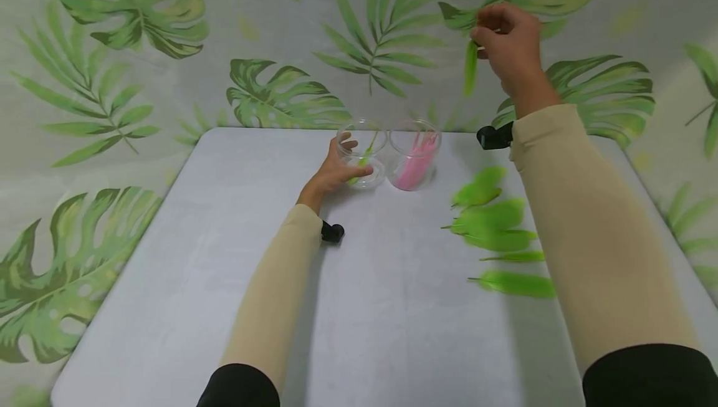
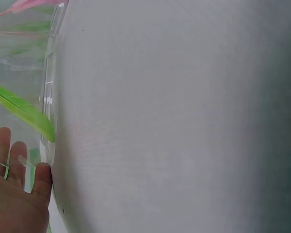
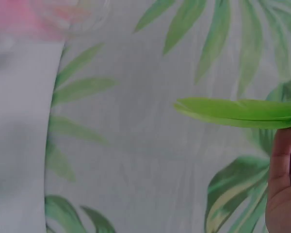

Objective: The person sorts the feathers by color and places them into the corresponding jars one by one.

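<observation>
My right hand (image 1: 513,42) is raised over the far right of the table, pinching a green feather (image 1: 470,70) near its upper end. The feather hangs tip down; in the right wrist view the green feather (image 3: 233,111) stretches sideways from the fingers (image 3: 281,155). My left hand (image 1: 336,173) holds a clear jar (image 1: 361,153) by its left side, thumb across the front. Inside that jar leans one green feather (image 2: 26,111). Touching it or close by on the right, a second clear jar (image 1: 434,142) contains pink feathers (image 1: 414,167).
Several green feathers (image 1: 488,223) lie in a column on the right of the white table (image 1: 392,307), partly beneath my right forearm. A leaf-patterned cloth (image 1: 291,33) rises behind the table's back edge, near the jars. A black wrist camera (image 1: 493,138) sits on the right cuff.
</observation>
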Demonstrator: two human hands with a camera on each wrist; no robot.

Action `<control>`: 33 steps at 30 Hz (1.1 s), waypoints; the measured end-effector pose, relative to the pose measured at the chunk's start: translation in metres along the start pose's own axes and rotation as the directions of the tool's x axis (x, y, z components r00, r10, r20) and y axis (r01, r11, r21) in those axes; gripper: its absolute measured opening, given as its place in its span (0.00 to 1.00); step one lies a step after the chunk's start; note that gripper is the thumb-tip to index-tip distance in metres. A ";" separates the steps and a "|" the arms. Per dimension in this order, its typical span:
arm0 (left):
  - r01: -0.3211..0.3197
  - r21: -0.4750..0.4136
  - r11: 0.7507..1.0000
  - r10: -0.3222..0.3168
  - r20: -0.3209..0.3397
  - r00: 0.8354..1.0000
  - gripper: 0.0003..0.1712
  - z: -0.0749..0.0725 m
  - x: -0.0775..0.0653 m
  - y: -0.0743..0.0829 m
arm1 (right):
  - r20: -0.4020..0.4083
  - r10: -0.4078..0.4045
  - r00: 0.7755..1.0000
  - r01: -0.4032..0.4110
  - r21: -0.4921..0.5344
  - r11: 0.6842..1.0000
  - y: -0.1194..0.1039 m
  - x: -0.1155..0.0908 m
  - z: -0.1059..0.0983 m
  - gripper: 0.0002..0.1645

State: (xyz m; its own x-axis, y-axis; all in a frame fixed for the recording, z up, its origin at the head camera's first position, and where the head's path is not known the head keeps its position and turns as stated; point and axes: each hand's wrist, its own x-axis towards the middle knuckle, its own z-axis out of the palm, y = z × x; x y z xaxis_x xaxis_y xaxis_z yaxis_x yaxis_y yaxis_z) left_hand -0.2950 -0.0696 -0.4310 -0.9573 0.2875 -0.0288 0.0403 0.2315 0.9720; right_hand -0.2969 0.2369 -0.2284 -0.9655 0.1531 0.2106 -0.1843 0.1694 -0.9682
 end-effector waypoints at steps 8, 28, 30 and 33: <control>-0.002 0.004 1.000 0.002 0.000 1.000 0.57 0.000 0.000 0.002 | 0.090 -0.059 0.994 0.050 0.095 0.994 0.000 0.000 0.044 0.15; 0.017 -0.011 1.000 -0.018 -0.007 1.000 0.58 0.001 0.002 -0.002 | 0.158 -0.008 0.987 -0.011 0.114 0.993 0.055 -0.020 0.128 0.13; 0.022 -0.019 1.000 -0.022 -0.007 1.000 0.58 0.001 0.002 -0.002 | 0.173 -0.004 0.985 -0.012 0.091 0.996 0.061 -0.025 0.134 0.15; 0.026 -0.026 0.999 -0.026 -0.011 1.000 0.58 0.001 0.001 -0.002 | 0.188 0.004 0.982 -0.016 0.067 0.998 0.068 -0.029 0.143 0.15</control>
State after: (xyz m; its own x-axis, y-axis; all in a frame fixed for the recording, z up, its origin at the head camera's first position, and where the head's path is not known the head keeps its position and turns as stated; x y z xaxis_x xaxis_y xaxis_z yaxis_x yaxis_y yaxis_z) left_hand -0.2959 -0.0685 -0.4331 -0.9611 0.2713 -0.0518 0.0078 0.2143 0.9767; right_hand -0.3076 0.1051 -0.3195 -0.9835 -0.0325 0.1779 -0.1803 0.1015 -0.9784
